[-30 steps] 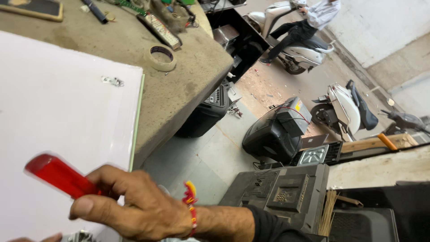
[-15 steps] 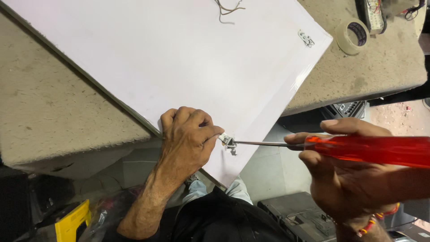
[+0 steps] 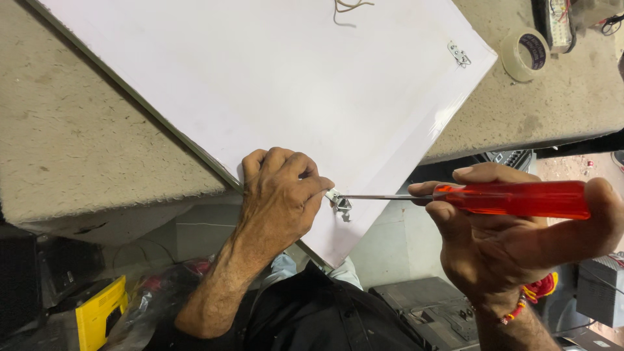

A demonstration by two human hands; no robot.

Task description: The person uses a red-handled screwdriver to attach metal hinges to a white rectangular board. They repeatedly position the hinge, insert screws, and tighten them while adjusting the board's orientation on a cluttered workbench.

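- Since the frame a second back, when only my right hand and the red handle hung over the floor beside the bench, my view has swung down onto the white panel [image 3: 273, 84] and both hands have closed in on its near corner; over the last half second they have barely shifted.
- Nearest me, my right hand [image 3: 513, 253] is wrapped around the red-handled screwdriver [image 3: 513, 199], thumb lying along the top of the handle, a red and yellow thread band at the wrist.
- From that handle the steel shaft runs level to the left, and its tip meets the small metal bracket [image 3: 339, 203] at the panel's near edge.
- My left hand [image 3: 278, 201] sits just left of the bracket, fingers curled and pinching it against the panel edge.
- Below the panel's near corner I see my dark shirt, and further left of it a yellow box [image 3: 101, 313] down among clutter.
- Under the panel lies the rough grey bench [image 3: 78, 143], with the panel's near corner overhanging its edge.
- Beyond the panel's far right corner, which carries a second small metal fitting [image 3: 459, 53], a roll of tape [image 3: 526, 54] rests on the bench.
- At the panel's far edge some thin wires [image 3: 351, 6] curl into view.
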